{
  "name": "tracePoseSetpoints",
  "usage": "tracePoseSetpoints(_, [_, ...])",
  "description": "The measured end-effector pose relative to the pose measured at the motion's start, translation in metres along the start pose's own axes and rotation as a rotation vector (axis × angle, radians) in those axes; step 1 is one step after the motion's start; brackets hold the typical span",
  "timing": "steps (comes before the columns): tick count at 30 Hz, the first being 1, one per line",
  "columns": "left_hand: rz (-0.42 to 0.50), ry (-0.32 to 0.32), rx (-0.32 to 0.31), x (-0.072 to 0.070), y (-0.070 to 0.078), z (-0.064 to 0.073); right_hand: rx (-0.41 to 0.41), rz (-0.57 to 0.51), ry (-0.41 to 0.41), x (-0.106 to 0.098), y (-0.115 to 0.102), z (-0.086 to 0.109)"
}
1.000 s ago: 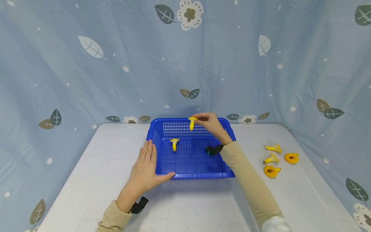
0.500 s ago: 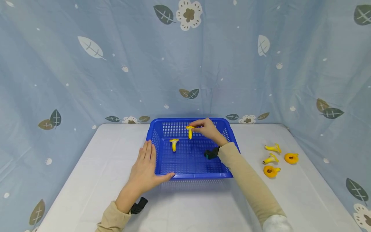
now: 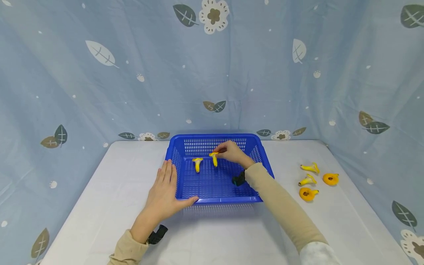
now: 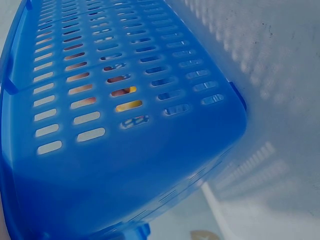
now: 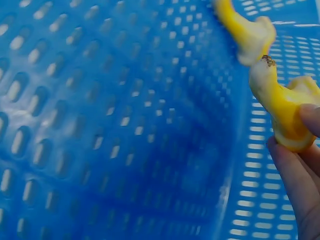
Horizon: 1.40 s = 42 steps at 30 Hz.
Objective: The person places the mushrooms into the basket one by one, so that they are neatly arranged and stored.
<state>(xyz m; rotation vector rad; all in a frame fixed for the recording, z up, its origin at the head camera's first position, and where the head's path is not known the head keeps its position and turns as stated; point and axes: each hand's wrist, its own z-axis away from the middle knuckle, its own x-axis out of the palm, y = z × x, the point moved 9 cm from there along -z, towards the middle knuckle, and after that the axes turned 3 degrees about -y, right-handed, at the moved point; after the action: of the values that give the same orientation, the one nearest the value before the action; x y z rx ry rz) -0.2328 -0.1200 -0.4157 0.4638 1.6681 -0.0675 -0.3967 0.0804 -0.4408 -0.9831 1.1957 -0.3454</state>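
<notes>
A yellow mushroom (image 3: pixel 214 159) with a flared cap is pinched at the cap by my right hand (image 3: pixel 231 152), inside the blue basket (image 3: pixel 218 200). In the right wrist view the held mushroom (image 5: pixel 280 102) points its dark-tipped stem toward the basket floor. Left of it another yellow mushroom (image 3: pixel 197 165) lies in the basket. My left hand (image 3: pixel 163 193) rests on the basket's near left corner, fingers straight along the left rim and thumb on the front rim. Through the slots in the left wrist view, a bit of yellow (image 4: pixel 129 105) shows; the left hand is mostly out of that view.
Several more mushrooms (image 3: pixel 307 194) lie on the white table at the right, some with orange caps facing up. A blue curtain (image 3: pixel 212 73) with leaf and flower prints hangs behind the table. Black wrist cameras (image 3: pixel 158 234) are strapped to the wrists.
My right hand has lowered the pinched mushroom from the basket's back rim down into the basket, slightly leftward and nearer. The left hand stays at its corner.
</notes>
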Motion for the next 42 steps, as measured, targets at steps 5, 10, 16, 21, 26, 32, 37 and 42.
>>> tracePoseSetpoints(5, [0.000,0.019,0.012,-0.002,0.001,0.000,-0.007,0.054,-0.017,0.006,0.001,-0.002])
tracePoseSetpoints(10, [0.002,0.015,0.013,-0.003,0.001,0.000,-0.008,0.091,-0.039,0.012,0.004,-0.004])
tracePoseSetpoints(16, [0.011,-0.002,0.011,-0.001,0.001,0.000,0.016,0.134,-0.064,0.017,0.007,-0.005])
tracePoseSetpoints(21, [0.014,0.000,0.011,-0.001,0.001,0.001,0.029,0.141,-0.062,0.018,0.009,-0.004])
tracePoseSetpoints(26, [0.006,0.011,0.014,-0.001,0.000,0.001,0.036,0.146,-0.059,0.019,0.008,-0.004])
tracePoseSetpoints(32, [0.001,0.041,0.025,-0.003,0.001,0.001,0.029,0.190,-0.095,0.023,0.005,-0.003])
tracePoseSetpoints(37, [0.002,0.048,0.025,-0.004,0.001,0.001,0.039,0.219,-0.105,0.023,0.005,-0.003])
tracePoseSetpoints(42, [0.002,0.041,0.025,-0.003,0.001,0.001,0.047,0.229,-0.115,0.023,0.007,-0.003])
